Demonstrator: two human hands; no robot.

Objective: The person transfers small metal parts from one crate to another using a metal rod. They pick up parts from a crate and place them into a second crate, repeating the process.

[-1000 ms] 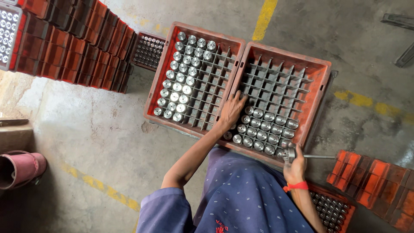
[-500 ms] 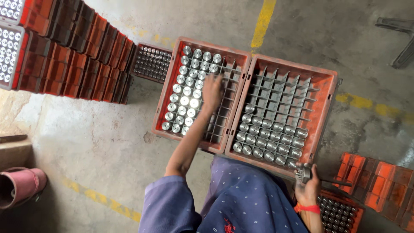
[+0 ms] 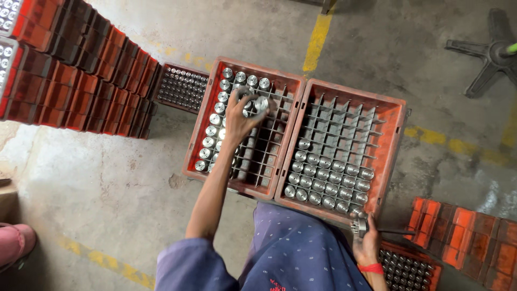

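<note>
Shiny round metal part sits clamped in the right hand, low by the near rim of the right red plastic crate. Farther off, the left hand holds another round metal piece over the left red crate, fingers closed on it. I think filling slots is under way; next needs an empty slot.

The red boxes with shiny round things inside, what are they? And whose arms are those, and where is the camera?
The camera sits on a person's head and looks straight down, so you see that person's own arms. On the concrete floor stand two red crates with grid dividers. The left crate and the right crate both hold shiny metal cylinders standing in the slots. The left hand reaches into the left crate and grips metal cylinders. The right hand holds a metal piece on a thin rod. More red crates are stacked nearby.
</note>
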